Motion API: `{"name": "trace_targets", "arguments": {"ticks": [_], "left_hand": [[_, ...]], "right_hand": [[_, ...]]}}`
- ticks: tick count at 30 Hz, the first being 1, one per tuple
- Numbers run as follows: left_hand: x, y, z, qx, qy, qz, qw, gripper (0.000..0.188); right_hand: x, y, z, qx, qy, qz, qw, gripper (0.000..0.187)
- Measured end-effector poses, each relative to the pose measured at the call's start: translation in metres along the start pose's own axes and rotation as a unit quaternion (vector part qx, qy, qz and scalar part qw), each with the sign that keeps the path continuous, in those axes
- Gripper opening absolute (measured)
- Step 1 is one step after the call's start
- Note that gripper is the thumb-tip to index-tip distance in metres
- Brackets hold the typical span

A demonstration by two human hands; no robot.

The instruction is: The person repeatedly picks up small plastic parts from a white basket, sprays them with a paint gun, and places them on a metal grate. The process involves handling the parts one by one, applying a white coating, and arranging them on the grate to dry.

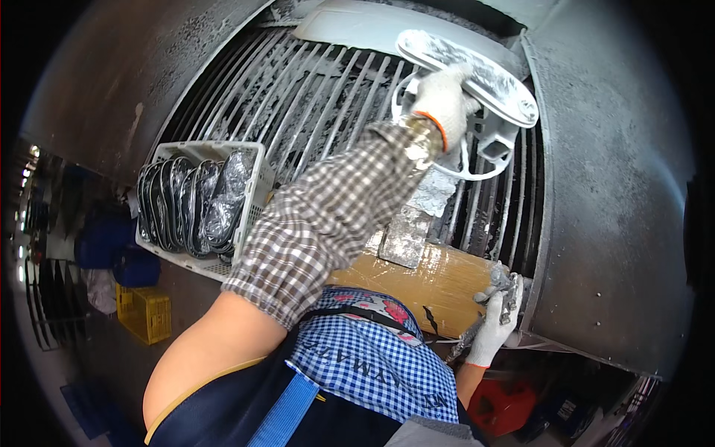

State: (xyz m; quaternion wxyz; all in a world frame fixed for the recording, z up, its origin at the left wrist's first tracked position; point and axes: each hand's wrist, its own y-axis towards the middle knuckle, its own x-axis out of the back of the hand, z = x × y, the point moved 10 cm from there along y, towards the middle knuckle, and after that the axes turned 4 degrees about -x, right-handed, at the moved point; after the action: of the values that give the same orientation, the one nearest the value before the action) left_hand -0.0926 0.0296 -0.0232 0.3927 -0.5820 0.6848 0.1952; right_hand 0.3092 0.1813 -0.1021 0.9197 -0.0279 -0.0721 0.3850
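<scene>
My left hand (445, 104), in a white knit glove with an orange cuff, reaches far forward and has its fingers curled at the near edge of a long oval part (477, 73). White powdery coating covers the part, with darker streaks along its middle. Beneath it sits a round white frame (477, 176) with spokes, partly hidden by the hand and part. My right hand (492, 329), also gloved, is low at the right, closed around a metal spray gun (509, 298) caked with grey-white residue. Its fingers are partly hidden by the gun.
A pale crate (257, 175) at the left holds several dark oval pieces in clear plastic. Coated metal bars (298, 112) run below the work, between metal side walls (611, 186). A taped cardboard sheet (447, 279) and a coated metal plate (404, 238) lie in front of me.
</scene>
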Motion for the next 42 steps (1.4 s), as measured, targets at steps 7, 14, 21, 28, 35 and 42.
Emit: {"name": "trace_targets", "arguments": {"ticks": [7, 14, 21, 28, 35, 42], "left_hand": [[0.087, -0.005, -0.174, -0.198, 0.200, 0.124, 0.952, 0.046], [0.241, 0.008, -0.147, -0.100, -0.138, -0.157, 0.973, 0.074], [0.387, -0.022, 0.005, 0.032, -0.152, -0.320, 0.935, 0.055], [0.408, 0.019, -0.005, -0.014, -0.140, -0.224, 0.964, 0.048], [0.458, 0.016, -0.020, 0.066, 0.022, -0.314, 0.947, 0.036], [0.368, -0.029, -0.057, 0.056, 0.490, -0.028, 0.870, 0.014]], "right_hand": [[-0.015, -0.005, -0.021, -0.026, 0.000, 0.010, 1.000, 0.061], [-0.026, 0.004, -0.031, -0.020, -0.044, 0.022, 0.999, 0.064], [-0.041, 0.006, -0.023, -0.038, -0.065, 0.037, 0.996, 0.064], [-0.049, 0.012, -0.023, -0.045, -0.056, 0.041, 0.997, 0.064], [-0.056, 0.013, -0.027, -0.033, -0.070, 0.070, 0.994, 0.061], [-0.053, 0.010, -0.032, -0.040, -0.068, 0.058, 0.995, 0.061]]}}
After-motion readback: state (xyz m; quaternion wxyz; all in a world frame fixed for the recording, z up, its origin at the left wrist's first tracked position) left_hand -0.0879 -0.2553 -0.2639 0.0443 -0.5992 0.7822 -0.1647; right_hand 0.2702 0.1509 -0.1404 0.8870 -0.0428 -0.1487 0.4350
